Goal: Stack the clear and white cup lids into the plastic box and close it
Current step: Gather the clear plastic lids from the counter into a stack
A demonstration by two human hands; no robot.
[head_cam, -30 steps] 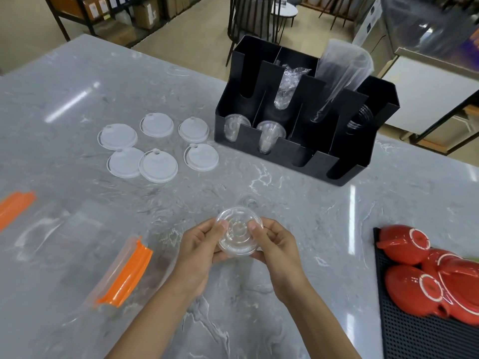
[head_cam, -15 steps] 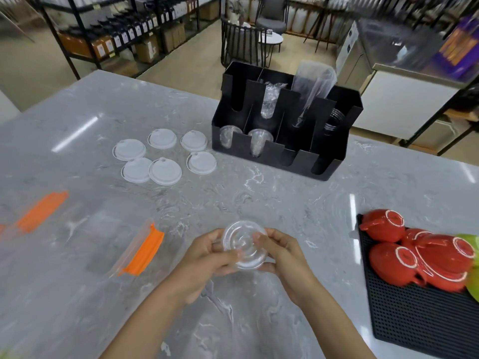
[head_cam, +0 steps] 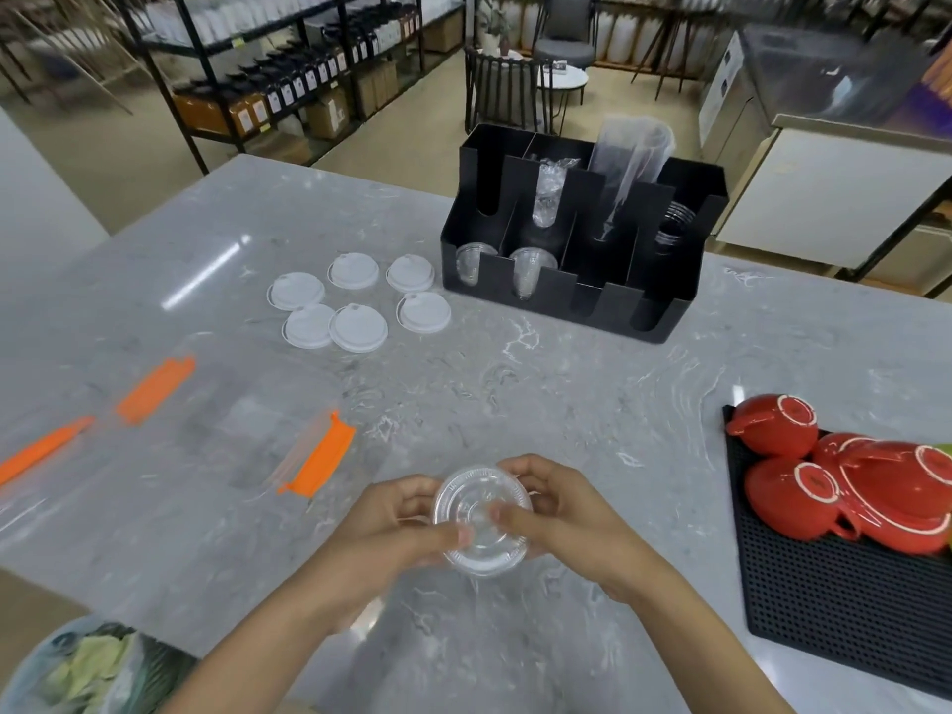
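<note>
Both hands meet at the near edge of the counter around a small stack of round, clear, ribbed plastic cup lids (head_cam: 483,523). The left hand (head_cam: 396,528) curls its fingers about the stack's left rim; the right hand (head_cam: 561,512) curls about the right rim, its thumb lying across the top lid. Against the frames of a second and half a second ago, the grip is unchanged, but the stack sits lower and nearer the body, and its top face has tilted toward the camera. The view has also lifted, taking in more of the room. The lids appear to be being squared up in the hands; none has yet gone into the box, so the task reads as early.

The lids are thin, glossy and see-through, with concentric ridges and a raised rim; such plastic likely flexes and slips easily. To the left, well apart from the hands, lies the clear rectangular plastic box with orange latch clips (head_cam: 317,458), open, its walls nearly invisible against the stone. A separate clear panel with orange clips (head_cam: 154,389), probably the box's lid, lies further left. Six flat, round, matte white cup lids (head_cam: 358,327), each with a small tab, lie in two loose rows beyond. All rest on the polished grey veined marble counter (head_cam: 566,404). A black, slotted cup organiser (head_cam: 577,301) stands at the far side; glossy red ceramic cups (head_cam: 793,492) lie on a black perforated mat (head_cam: 845,610) at right.
</note>
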